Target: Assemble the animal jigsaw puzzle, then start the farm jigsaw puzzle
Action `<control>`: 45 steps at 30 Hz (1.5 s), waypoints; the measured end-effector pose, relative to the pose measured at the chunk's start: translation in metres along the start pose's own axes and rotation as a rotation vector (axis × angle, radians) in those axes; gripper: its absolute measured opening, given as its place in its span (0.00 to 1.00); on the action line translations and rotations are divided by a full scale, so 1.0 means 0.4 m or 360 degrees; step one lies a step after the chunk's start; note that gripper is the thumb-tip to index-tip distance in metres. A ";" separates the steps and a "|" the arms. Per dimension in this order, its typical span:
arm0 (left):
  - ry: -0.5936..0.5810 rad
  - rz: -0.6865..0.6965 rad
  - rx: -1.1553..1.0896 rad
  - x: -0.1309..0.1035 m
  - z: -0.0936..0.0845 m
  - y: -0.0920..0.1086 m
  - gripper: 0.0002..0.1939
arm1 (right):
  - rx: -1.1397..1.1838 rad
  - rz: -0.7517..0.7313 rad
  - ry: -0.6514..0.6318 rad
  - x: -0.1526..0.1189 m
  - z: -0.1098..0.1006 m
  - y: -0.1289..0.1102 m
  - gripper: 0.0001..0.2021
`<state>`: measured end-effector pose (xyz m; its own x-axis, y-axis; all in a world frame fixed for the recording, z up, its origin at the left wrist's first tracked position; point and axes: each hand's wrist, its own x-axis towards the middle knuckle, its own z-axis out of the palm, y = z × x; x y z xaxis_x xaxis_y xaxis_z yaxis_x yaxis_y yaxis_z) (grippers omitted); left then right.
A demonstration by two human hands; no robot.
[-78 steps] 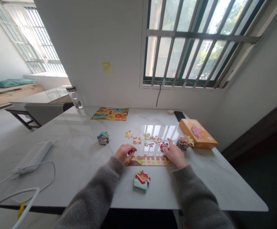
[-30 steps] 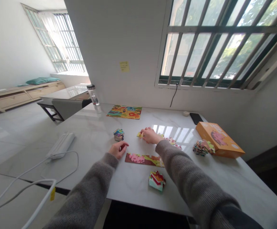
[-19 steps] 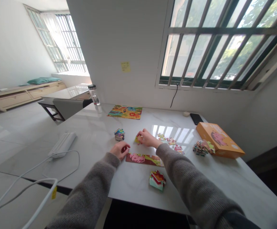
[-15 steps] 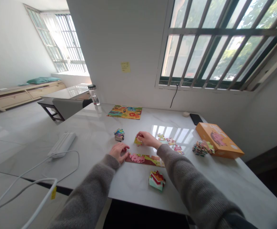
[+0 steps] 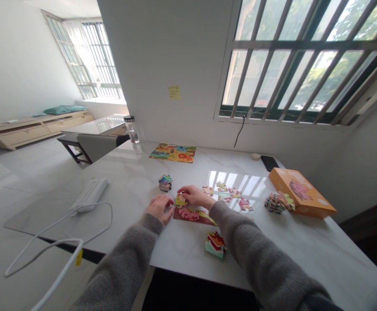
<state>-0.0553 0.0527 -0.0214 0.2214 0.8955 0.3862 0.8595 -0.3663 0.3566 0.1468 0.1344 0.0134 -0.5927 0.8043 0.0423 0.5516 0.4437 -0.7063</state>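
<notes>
Right hand (image 5: 194, 195) pinches yellow piece (image 5: 180, 200) at puzzle strip (image 5: 190, 214); left hand (image 5: 159, 207), half-spread alongside, grips nothing visible; piece best kept flat, edges aligned.

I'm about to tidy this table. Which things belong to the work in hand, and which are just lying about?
In use:
- yellow puzzle piece, at the right hand's fingertips
- joined strip, by the left hand
- loose pieces
- probably the piece stacks and orange box

Lying about:
- bottle
- phone
- white device
- perhaps the animal sheet
</notes>
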 end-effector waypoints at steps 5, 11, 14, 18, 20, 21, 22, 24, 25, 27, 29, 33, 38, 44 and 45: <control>-0.0060 -0.0003 0.0144 -0.003 -0.007 0.024 0.06 | -0.0111 0.0017 0.0003 -0.007 0.008 0.009 0.16; -0.0089 0.0025 0.0229 -0.004 -0.001 0.020 0.10 | -0.0261 -0.0005 0.0018 -0.024 0.012 0.005 0.15; -0.0072 0.0031 0.0234 -0.004 0.001 0.018 0.10 | -0.0315 -0.0014 0.0013 -0.027 0.012 0.002 0.15; -0.0089 0.0144 0.0163 -0.002 0.006 0.014 0.11 | -0.0405 -0.0005 -0.0005 -0.033 0.009 -0.007 0.15; -0.0122 0.0240 0.0116 -0.001 0.011 0.011 0.12 | -0.0479 0.0003 -0.0021 -0.039 0.007 -0.018 0.16; -0.0136 0.0278 0.0100 0.000 0.013 0.008 0.11 | -0.0514 0.0006 -0.0029 -0.042 0.005 -0.024 0.16; -0.0146 0.0306 0.0091 0.000 0.015 0.006 0.11 | -0.0542 0.0007 -0.0034 -0.045 0.003 -0.031 0.15; -0.0153 0.0339 0.0084 0.000 0.020 0.002 0.09 | -0.0577 0.0007 -0.0045 -0.053 -0.002 -0.042 0.15; -0.0151 0.0347 0.0084 0.000 0.022 0.000 0.09 | -0.0581 0.0001 -0.0053 -0.058 -0.005 -0.045 0.15; -0.0137 0.0355 0.0084 -0.001 0.025 -0.002 0.09 | -0.0577 -0.0030 -0.0077 -0.068 -0.009 -0.045 0.15; -0.0126 0.0367 0.0083 0.000 0.026 -0.003 0.09 | -0.0574 -0.0106 -0.0089 -0.079 -0.011 -0.040 0.16; -0.0134 0.0400 0.0108 -0.001 0.026 -0.004 0.11 | -0.0694 -0.0274 -0.0023 -0.100 -0.003 -0.030 0.15; -0.0129 0.0386 0.0065 -0.004 0.031 -0.013 0.12 | -0.0754 -0.0352 0.0039 -0.128 -0.006 -0.034 0.16; -0.0039 0.0340 -0.0078 0.002 0.031 -0.018 0.13 | -0.0591 -0.0440 0.0322 -0.229 -0.084 0.044 0.20; -0.0013 0.0350 -0.0122 0.005 0.029 -0.018 0.14 | -0.0543 -0.0407 0.0374 -0.252 -0.104 0.067 0.20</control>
<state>-0.0558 0.0601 -0.0331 0.4038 0.7938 0.4549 0.7526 -0.5709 0.3281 0.2457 0.0816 0.0196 -0.6073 0.7028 0.3705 0.5900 0.7112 -0.3821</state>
